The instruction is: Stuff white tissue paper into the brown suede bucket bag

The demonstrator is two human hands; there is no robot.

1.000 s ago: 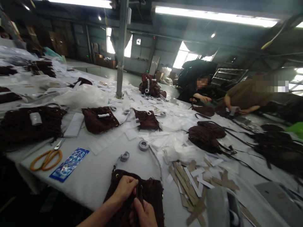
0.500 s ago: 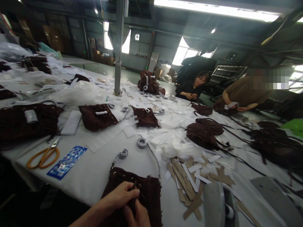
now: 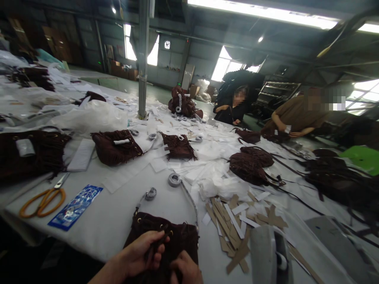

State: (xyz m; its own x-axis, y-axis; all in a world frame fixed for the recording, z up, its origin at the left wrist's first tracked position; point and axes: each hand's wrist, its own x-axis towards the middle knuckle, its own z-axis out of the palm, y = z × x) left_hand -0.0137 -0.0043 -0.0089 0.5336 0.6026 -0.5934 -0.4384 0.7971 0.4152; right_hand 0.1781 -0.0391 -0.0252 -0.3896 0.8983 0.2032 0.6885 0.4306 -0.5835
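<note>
- Fringed brown handbag (image 3: 184,233) is laid at the worktop's near edge, around mid-length; its lower end is cut off by the frame. It is best kept flat so the eyelet row isn't skewed.
- Left hand (image 3: 145,252) is closed in a pinch on a thin dark strip (image 3: 162,233), probably a cord, at the bag's top. Grip is best taken close to the eyelets (image 3: 162,226), with any twist smoothed out.
- Right hand (image 3: 187,269) is curled low against the bag's front; fingertips are hidden, so whether anything is gripped cannot be told. Fringe is best pressed aside there, not caught.
- Wrapped strap (image 3: 189,196) is run up from the bag's right corner to a coil (image 3: 174,180); it should be left clear of the fingers.
- White-covered worktop (image 3: 121,215) is strewn with plastic, paper and more brown bags, one (image 3: 117,148) beyond the scissors; a bag pile (image 3: 183,104) is set towards the far edge.
- Card strips (image 3: 237,228) are heaped right of the handbag; scissors (image 3: 44,201) and blue packet (image 3: 75,207) are placed by the left near corner.
- Room: lit by tube light (image 3: 263,14) and windows; two co-workers are seen beyond the far right edge.
</note>
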